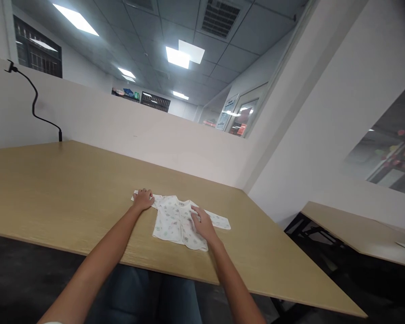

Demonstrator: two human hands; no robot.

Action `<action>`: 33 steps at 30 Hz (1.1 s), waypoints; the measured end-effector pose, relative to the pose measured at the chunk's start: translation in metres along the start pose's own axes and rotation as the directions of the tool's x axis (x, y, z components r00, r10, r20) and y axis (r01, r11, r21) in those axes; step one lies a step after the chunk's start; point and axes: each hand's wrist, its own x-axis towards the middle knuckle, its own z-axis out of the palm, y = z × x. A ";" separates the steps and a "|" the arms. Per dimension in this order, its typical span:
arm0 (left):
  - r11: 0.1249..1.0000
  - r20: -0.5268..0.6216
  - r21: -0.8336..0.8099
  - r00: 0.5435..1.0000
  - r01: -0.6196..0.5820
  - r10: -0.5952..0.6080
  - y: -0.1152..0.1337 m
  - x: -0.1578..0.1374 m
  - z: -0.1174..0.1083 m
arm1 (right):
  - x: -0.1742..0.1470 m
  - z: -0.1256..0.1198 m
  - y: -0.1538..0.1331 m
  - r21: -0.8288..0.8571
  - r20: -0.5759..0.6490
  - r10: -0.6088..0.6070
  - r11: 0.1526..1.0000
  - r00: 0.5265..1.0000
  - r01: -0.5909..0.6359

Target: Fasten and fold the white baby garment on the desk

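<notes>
One wooden table [70,198] carries a small printed baby shirt [175,220], spread flat near its front edge (sleeves out sideways). Left hand [143,199] lies flat on the left sleeve, fingers spread. Right hand [202,223] presses the shirt body, fingers loosely apart.

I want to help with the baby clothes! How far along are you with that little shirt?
Done: the small white printed baby shirt lies spread flat, front up, on the light wooden table. In hand: the left hand presses its left sleeve and the right hand rests on its body. Left: no fold shows yet; both sleeves lie stretched out.
</notes>
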 end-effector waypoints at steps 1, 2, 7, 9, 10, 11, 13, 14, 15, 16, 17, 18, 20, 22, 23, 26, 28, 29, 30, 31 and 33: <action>1.000 0.007 0.004 1.000 -0.002 0.002 0.000 0.000 0.000 | 0.010 0.001 0.007 -0.065 0.086 0.047 0.997 0.995 -0.042; 1.000 0.012 0.011 1.000 -0.001 0.001 0.000 0.000 -0.001 | 0.017 0.004 0.013 -0.129 0.165 0.091 0.989 0.982 -0.070; 0.991 0.020 0.136 1.000 -0.010 0.007 0.001 -0.006 0.000 | 0.022 0.028 0.034 -0.316 0.297 0.174 0.946 0.939 -0.075; 0.982 0.020 0.189 1.000 -0.025 0.021 0.003 -0.008 -0.001 | 0.018 0.031 0.037 -0.334 0.271 0.184 0.938 0.945 -0.086; 0.977 0.011 0.210 1.000 -0.026 0.024 0.005 -0.009 -0.002 | 0.017 0.030 0.037 -0.336 0.254 0.177 0.938 0.951 -0.085; 0.974 -0.010 0.225 0.999 -0.028 0.031 0.009 -0.010 -0.003 | 0.016 0.027 0.035 -0.333 0.229 0.156 0.940 0.961 -0.073; 0.974 -0.073 0.219 0.994 -0.064 0.082 0.022 -0.012 -0.006 | 0.018 0.022 0.030 -0.302 0.160 0.081 0.953 0.984 -0.030; 0.975 -0.102 0.192 0.986 -0.114 0.135 0.031 -0.014 -0.007 | 0.019 0.020 0.026 -0.277 0.123 0.042 0.961 0.991 -0.007; 0.971 -0.117 0.153 0.972 -0.184 0.202 0.041 -0.016 -0.006 | 0.021 0.020 0.023 -0.253 0.095 0.016 0.967 0.995 0.009; 0.959 -0.113 0.105 0.955 -0.264 0.275 0.051 -0.020 -0.004 | 0.023 0.021 0.020 -0.236 0.081 0.006 0.972 0.997 0.014; 0.939 -0.087 0.059 0.935 -0.340 0.344 0.061 -0.024 0.000 | 0.024 0.023 0.017 -0.228 0.085 0.008 0.974 0.996 0.012; 0.916 -0.042 0.019 0.915 -0.400 0.401 0.070 -0.029 0.004 | 0.025 0.025 0.015 -0.232 0.104 0.018 0.973 0.994 0.006; 0.886 0.097 -0.018 0.881 -0.464 0.463 0.085 -0.040 0.015 | 0.023 0.031 0.014 -0.261 0.169 0.056 0.965 0.984 -0.010; 0.877 0.253 -0.009 0.848 -0.480 0.466 0.091 -0.051 0.025 | 0.020 0.034 0.015 -0.295 0.250 0.092 0.955 0.964 -0.015; 0.877 0.314 0.003 0.833 -0.480 0.455 0.092 -0.055 0.029 | 0.017 0.034 0.016 -0.311 0.290 0.108 0.950 0.951 -0.013; 0.886 0.375 0.029 0.827 -0.463 0.420 0.089 -0.061 0.031 | 0.010 0.030 0.019 -0.349 0.371 0.144 0.937 0.917 -0.005; 0.895 0.365 0.033 0.839 -0.445 0.404 0.086 -0.062 0.030 | 0.008 0.027 0.021 -0.363 0.383 0.161 0.932 0.910 -0.012; 0.898 0.360 0.033 0.844 -0.438 0.399 0.085 -0.063 0.029 | 0.007 0.026 0.021 -0.363 0.385 0.167 0.931 0.908 -0.017; 0.899 0.359 0.032 0.845 -0.436 0.397 0.085 -0.063 0.028 | 0.006 0.026 0.022 -0.359 0.386 0.170 0.933 0.907 -0.022; 0.897 0.357 0.030 0.843 -0.441 0.402 0.085 -0.063 0.028 | 0.006 0.027 0.022 -0.350 0.385 0.170 0.936 0.907 -0.027; 0.884 0.322 0.022 0.841 -0.467 0.436 0.085 -0.061 0.026 | 0.007 0.028 0.024 -0.319 0.373 0.159 0.947 0.914 -0.034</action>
